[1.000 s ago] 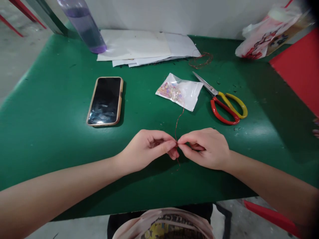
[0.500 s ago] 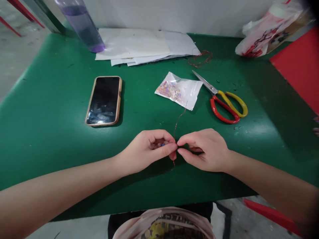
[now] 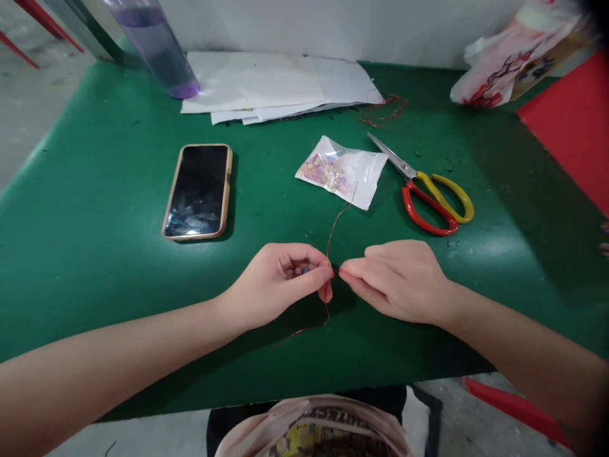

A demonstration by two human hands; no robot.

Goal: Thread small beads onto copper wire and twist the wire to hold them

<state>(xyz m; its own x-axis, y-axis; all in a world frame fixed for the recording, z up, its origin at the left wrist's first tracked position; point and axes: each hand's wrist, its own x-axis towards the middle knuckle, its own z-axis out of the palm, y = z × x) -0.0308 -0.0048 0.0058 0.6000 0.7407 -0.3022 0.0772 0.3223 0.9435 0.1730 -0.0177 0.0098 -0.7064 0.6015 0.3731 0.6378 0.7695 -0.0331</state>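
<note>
My left hand (image 3: 280, 282) is closed, with several small beads (image 3: 299, 271) inside its curled fingers and a thin red wire (image 3: 332, 235) pinched between thumb and forefinger. The wire runs up toward the bead packet and down below the fingertips, where it bends left. Just to the right, my right hand (image 3: 397, 279) is closed in a pinch on a short red stretch of the wire. A small gap separates the two hands. Beyond them lies a clear and white packet of beads (image 3: 328, 171).
Scissors (image 3: 419, 181) with red and yellow handles lie right of the packet. A phone (image 3: 197, 190) is at the left. Behind are papers (image 3: 266, 82), a purple bottle (image 3: 157, 51), a coil of red wire (image 3: 383, 111) and a plastic bag (image 3: 504, 57), all on the green table (image 3: 95, 254).
My right hand has closed its fingertips on the wire and turned slightly. My left hand has shifted a little left and up. The lower wire end now extends farther, toward the left.
</note>
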